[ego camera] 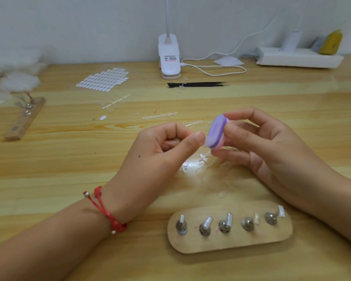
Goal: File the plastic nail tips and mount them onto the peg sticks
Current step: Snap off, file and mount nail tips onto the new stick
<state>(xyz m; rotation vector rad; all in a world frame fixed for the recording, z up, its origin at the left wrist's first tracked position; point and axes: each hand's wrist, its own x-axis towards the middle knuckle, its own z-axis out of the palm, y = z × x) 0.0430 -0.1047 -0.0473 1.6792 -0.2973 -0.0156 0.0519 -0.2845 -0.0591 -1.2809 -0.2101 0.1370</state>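
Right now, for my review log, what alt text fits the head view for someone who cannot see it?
Over a wooden table, the right hand holds a purple-and-pink buffer block while the left hand pinches a small clear nail tip against it. Nearest the camera lies a wooden board with five metal pegs.

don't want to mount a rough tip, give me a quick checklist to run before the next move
1. The right hand grips the purple file block: ok
2. The left hand pinches the nail tip against the block: ok
3. Tip's edge filed smooth: cannot tell, too small and clear
4. The peg board lies flat in front of the hands: ok
5. A peg stick free for this tip: cannot tell; all five carry pale tabs
6. More spare clear tips on the table below the hands: ok
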